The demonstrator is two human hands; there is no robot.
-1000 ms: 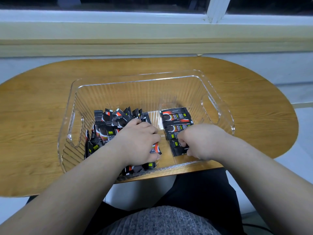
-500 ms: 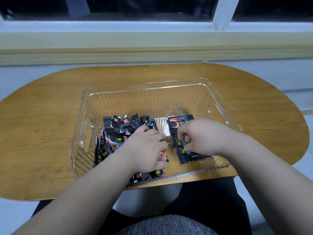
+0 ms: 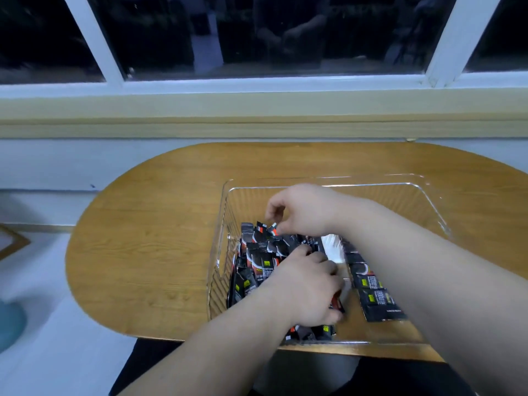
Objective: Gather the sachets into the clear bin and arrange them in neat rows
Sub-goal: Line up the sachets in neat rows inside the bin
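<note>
The sachets lie inside the clear bin [image 3: 423,195] in two groups. A loose pile of sachets [image 3: 257,258], black with red and yellow print, occupies the 9 o'clock half of the bin floor; many stand on edge or lean against one another. A flat row of sachets [image 3: 374,295] lies at the 3 o'clock side of the bin floor, overlapping in a single line that runs from 12 toward 6 o'clock. A bare strip of bin floor separates pile and row.

The left hand [image 3: 305,290] rests palm-down on the pile at its 6 o'clock end. Its fingers [image 3: 325,267] are curled onto the sachets; whether they grip any cannot be told.

The right hand [image 3: 303,210] reaches across the bin to the 12 o'clock end of the pile. Its fingers [image 3: 271,210] are bent downward, tips just above or touching the upper sachet edges; a closed grip cannot be confirmed. The right forearm crosses over the flat row.

The bin stands on the oval wooden table [image 3: 157,238], at the table's 3 o'clock portion. A window [image 3: 271,32] lies beyond the table at 12 o'clock.
</note>
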